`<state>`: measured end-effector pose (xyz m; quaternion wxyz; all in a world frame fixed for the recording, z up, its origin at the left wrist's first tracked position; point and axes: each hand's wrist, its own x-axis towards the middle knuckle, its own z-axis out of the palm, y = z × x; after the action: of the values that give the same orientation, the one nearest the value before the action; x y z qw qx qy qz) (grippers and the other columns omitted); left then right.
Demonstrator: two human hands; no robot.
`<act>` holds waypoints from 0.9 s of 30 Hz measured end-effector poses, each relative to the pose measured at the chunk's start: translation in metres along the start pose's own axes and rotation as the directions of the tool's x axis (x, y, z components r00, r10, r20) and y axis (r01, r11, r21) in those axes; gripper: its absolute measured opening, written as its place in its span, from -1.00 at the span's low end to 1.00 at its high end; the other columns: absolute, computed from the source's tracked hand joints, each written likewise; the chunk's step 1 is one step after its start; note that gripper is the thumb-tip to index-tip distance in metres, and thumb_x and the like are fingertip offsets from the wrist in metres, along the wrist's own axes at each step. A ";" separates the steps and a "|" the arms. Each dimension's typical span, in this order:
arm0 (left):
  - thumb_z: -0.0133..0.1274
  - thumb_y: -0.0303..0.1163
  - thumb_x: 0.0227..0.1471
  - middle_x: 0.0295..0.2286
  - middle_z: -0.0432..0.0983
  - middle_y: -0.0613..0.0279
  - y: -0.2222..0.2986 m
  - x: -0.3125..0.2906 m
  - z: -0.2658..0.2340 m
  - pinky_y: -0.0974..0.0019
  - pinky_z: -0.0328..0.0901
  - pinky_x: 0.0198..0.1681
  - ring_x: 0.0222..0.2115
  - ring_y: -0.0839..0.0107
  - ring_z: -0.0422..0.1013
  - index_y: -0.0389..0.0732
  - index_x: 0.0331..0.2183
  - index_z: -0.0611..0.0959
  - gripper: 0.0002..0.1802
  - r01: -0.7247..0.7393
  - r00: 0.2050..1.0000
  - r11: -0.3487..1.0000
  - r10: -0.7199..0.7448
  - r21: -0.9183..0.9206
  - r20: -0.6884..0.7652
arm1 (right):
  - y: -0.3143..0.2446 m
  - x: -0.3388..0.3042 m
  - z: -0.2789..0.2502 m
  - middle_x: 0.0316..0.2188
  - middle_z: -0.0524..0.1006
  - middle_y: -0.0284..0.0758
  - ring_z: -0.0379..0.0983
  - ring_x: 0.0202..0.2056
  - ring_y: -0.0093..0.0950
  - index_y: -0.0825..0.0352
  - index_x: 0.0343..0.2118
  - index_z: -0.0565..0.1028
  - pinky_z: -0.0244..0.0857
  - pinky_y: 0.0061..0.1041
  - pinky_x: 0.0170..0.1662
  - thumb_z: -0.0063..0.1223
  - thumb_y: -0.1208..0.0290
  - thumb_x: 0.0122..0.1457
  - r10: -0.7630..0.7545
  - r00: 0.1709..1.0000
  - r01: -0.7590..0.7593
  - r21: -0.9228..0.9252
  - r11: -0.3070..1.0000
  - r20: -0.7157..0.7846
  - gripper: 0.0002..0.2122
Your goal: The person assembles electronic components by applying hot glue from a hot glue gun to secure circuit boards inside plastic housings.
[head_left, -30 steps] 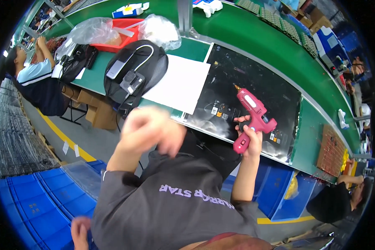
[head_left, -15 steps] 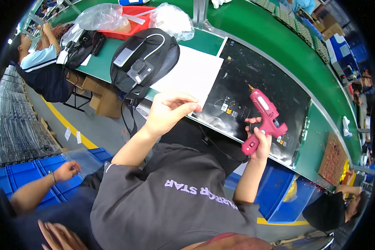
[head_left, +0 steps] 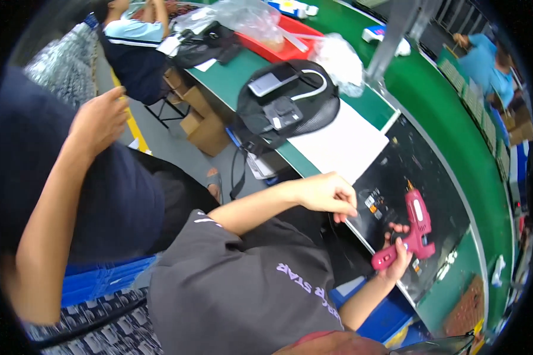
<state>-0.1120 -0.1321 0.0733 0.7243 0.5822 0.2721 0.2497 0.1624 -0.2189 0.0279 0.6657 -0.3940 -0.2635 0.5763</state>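
My right hand (head_left: 399, 258) is wrapped round the handle of a dark pink hot glue gun (head_left: 419, 216). The gun's brass nozzle points away from me over a black mat (head_left: 391, 168) on the workbench. To the left of it, my left hand (head_left: 328, 194) hovers at the bench's front edge with its fingers curled in. Whatever those fingers may hold is hidden. A white sheet (head_left: 343, 142) lies beyond the left hand, partly under a black backpack (head_left: 323, 103).
On the backpack rest a white-and-grey device (head_left: 265, 84) and a small dark box-shaped device (head_left: 283, 112). Behind it stands a red tray (head_left: 260, 48) with clear plastic bags. A person in dark clothes (head_left: 100, 195) is close at my left. A metal post (head_left: 391, 44) rises at the back.
The view has swung, shifting the bench right and down. My left hand has turned, fingertips lower and nearer the glue gun. The person at my left appears larger, an arm raised.
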 end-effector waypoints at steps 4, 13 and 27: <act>0.12 -0.55 0.01 -0.47 0.58 0.15 -0.016 -0.002 0.002 0.46 0.44 -0.36 -0.47 0.49 0.52 -0.38 -0.41 0.62 -0.92 -0.063 0.998 0.996 0.063 -0.056 -0.006 | -0.004 -0.004 0.003 -0.20 0.43 -0.21 0.36 -0.06 -0.30 0.38 -0.06 0.32 0.30 -0.44 -0.11 0.01 0.60 0.03 0.001 1.000 -0.001 -0.051 0.999 0.006 -0.64; 0.14 -0.54 0.01 -0.47 0.55 0.23 -0.033 -0.059 -0.015 0.46 0.38 -0.29 -0.43 0.51 0.49 -0.32 -0.42 0.55 -0.92 -0.079 0.982 0.995 0.068 -0.060 -0.174 | -0.006 -0.001 0.005 -0.20 0.44 -0.20 0.35 -0.06 -0.31 0.39 -0.05 0.31 0.29 -0.43 -0.09 0.01 0.58 0.02 0.006 1.000 -0.004 -0.052 0.999 0.023 -0.63; 0.07 -0.34 -0.03 -0.56 0.58 0.04 -0.225 -0.060 -0.099 0.19 0.41 -0.39 -0.50 0.20 0.53 -0.30 -0.56 0.64 -0.77 0.584 0.776 0.601 -0.219 0.545 -0.591 | -0.003 -0.002 0.016 -0.25 0.47 -0.18 0.40 -0.10 -0.25 0.41 -0.09 0.34 0.33 -0.40 -0.15 0.09 0.60 -0.02 -0.003 1.000 0.005 -0.055 0.998 0.030 -0.63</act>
<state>-0.2137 -0.1474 -0.1576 0.3956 0.6545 0.6390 0.0823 0.1511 -0.2179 0.0395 0.6518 -0.4028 -0.2899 0.5734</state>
